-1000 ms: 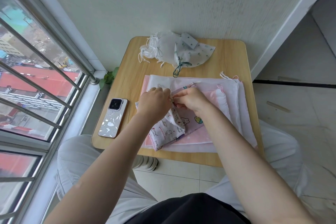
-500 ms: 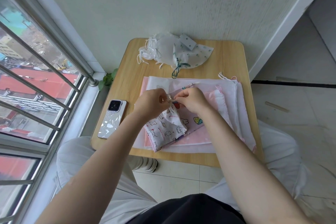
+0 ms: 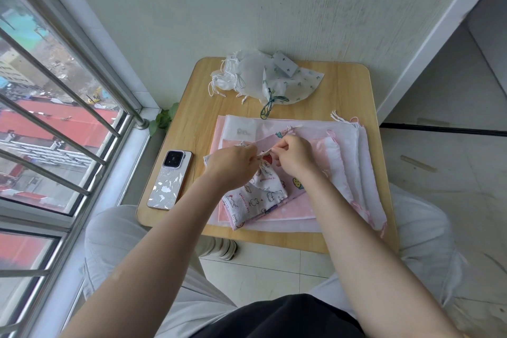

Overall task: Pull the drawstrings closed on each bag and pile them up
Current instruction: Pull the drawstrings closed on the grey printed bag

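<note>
step: cinching the little animal-print bag [image 3: 258, 195]. I'm reading this as mid-pull, its neck is already bunched up between the hands

left hand [image 3: 233, 163]: fingers curled tight, pinching the drawstring at the neck from the left

right hand [image 3: 295, 155]: same deal, curled and pinching the cord from the right, just above the gathered neck

where the bag is: on top of the flat pink and white bags [image 3: 343, 162] in the middle of the table [image 3: 345, 85], body trailing toward me

how I'd do it: pull the two cords straight apart and level, so the neck closes evenly and doesn't twist

watch out: don't drag the flat bags underneath along with it

where it goes: closed pile [image 3: 263, 79] at the far edge, well apart from here

phone [image 3: 170, 180]: left of the bags, out of the way
</note>
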`<state>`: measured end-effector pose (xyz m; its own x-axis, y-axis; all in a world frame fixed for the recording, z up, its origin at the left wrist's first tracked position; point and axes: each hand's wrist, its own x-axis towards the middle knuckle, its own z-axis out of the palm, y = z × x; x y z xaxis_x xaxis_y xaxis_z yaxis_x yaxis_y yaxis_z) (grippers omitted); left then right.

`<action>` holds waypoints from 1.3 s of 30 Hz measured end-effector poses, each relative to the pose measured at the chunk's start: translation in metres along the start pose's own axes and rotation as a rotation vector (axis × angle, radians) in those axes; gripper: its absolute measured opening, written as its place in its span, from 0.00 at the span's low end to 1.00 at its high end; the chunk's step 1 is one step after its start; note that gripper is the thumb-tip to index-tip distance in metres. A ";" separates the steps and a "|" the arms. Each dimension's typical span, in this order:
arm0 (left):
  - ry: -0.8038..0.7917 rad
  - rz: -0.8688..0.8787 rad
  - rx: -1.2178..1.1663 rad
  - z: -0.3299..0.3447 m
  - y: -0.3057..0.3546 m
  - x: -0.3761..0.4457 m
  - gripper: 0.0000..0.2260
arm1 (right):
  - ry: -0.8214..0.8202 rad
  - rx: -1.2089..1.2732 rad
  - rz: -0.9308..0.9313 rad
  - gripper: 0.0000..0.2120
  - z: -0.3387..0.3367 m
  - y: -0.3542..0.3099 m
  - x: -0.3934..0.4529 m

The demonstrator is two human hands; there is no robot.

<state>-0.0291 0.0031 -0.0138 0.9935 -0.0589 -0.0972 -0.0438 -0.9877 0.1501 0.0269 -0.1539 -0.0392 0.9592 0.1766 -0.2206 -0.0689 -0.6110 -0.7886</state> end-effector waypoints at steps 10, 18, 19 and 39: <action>0.051 0.053 0.117 0.004 -0.005 0.000 0.12 | 0.038 0.042 0.010 0.05 0.001 0.001 0.003; 0.084 0.054 0.163 0.000 -0.002 0.006 0.12 | 0.104 0.113 0.002 0.04 -0.003 -0.001 0.010; 0.104 0.058 0.161 0.000 0.000 0.007 0.12 | 0.126 0.121 -0.010 0.04 -0.008 -0.003 0.011; -0.021 -0.134 -0.193 -0.006 -0.009 0.040 0.16 | -0.357 -0.255 -0.017 0.11 -0.039 -0.040 0.028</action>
<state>0.0121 0.0101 -0.0126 0.9867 0.0656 -0.1489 0.1108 -0.9411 0.3194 0.0667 -0.1545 0.0083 0.8019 0.4161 -0.4287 0.0586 -0.7689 -0.6367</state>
